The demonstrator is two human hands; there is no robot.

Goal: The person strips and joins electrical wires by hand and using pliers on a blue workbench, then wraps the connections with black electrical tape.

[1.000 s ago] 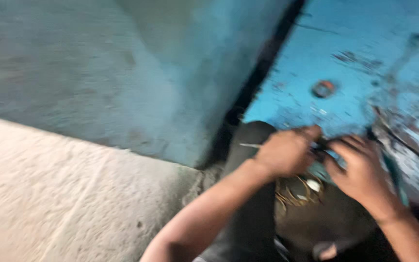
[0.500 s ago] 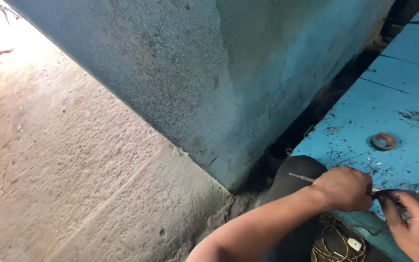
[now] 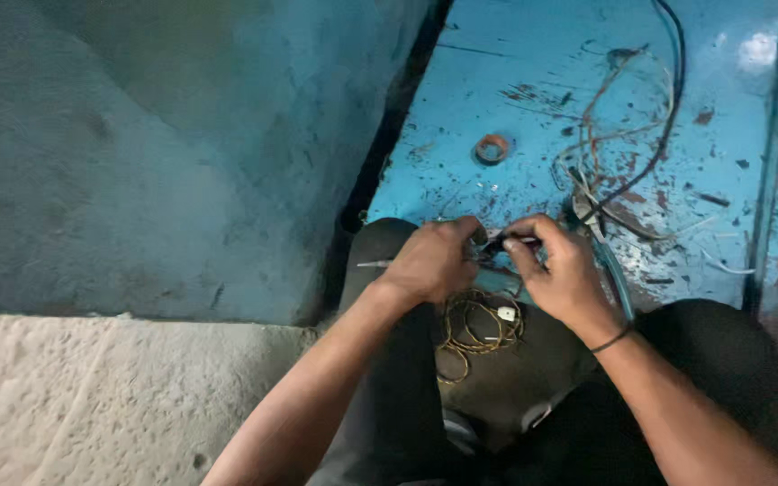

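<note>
Both hands have come together at the near edge of the blue worktop [image 3: 542, 99], left hand [image 3: 432, 261] and right hand [image 3: 562, 270] now pinched on a small dark part [image 3: 500, 241], above coiled wire [image 3: 477, 326], so work continues.

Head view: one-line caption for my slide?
Left hand and right hand pinch a small part above coiled wire, beside a blue panel.

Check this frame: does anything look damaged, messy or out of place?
Yes. The blue surface is worn, its paint chipped to rusty patches. Loose wires sprawl tangled across it, and a small orange ring lies alone. A yellow wire coil sits below the left hand and right hand.
</note>
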